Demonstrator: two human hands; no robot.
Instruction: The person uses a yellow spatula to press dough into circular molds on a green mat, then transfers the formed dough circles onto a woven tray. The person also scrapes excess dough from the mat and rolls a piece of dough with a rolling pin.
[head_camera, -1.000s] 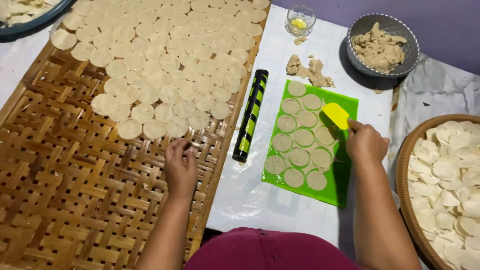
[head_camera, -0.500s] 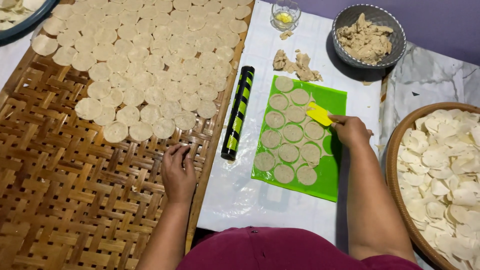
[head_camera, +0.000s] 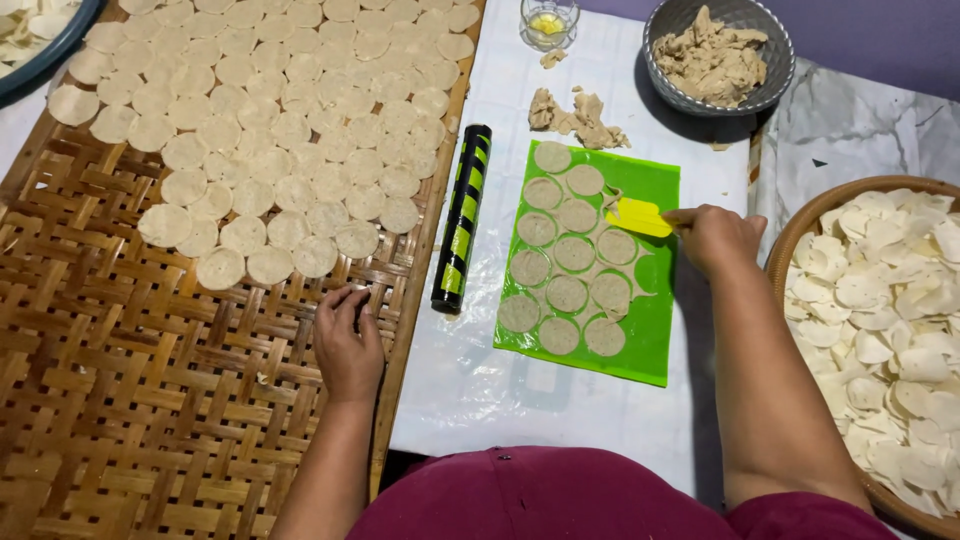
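My right hand grips a small yellow scraper, its blade lying on the right part of a green mat. Several round dough discs lie in rows on that mat. My left hand rests flat, fingers apart and holding nothing, on the woven bamboo tray, just below the nearest row of flat dough rounds spread over it. A black and yellow-green rolling pin lies between the tray's edge and the mat.
Dough scraps lie above the mat. A grey bowl of dough and a small glass stand at the back. A round basket of dried discs sits at the right. A blue-rimmed dish shows top left.
My right hand has drawn the yellow scraper to the right across the mat. The left hand stays on the bamboo tray. My view has shifted slightly.
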